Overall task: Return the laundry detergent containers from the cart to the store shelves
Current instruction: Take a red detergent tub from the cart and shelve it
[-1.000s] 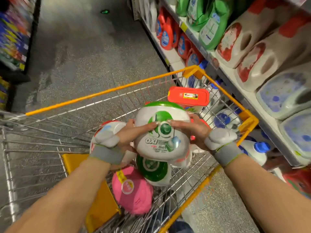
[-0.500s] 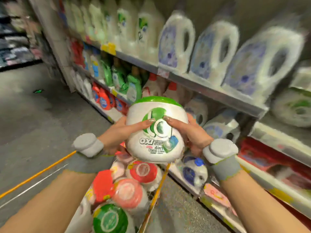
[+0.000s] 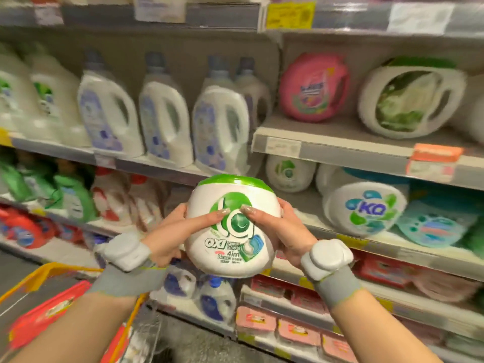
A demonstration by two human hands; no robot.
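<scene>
Here, one round white plastic tub of laundry capsules with a green lid (image 3: 233, 226), held upright in front of the grey metal store shelves (image 3: 340, 150), level with a matching white tub (image 3: 289, 174) (blurred). Left hand (image 3: 172, 231) and right hand (image 3: 285, 231) each grasp a side, thumbs across the label. Yellow-framed wire cart (image 3: 47, 273) stands below left.
</scene>
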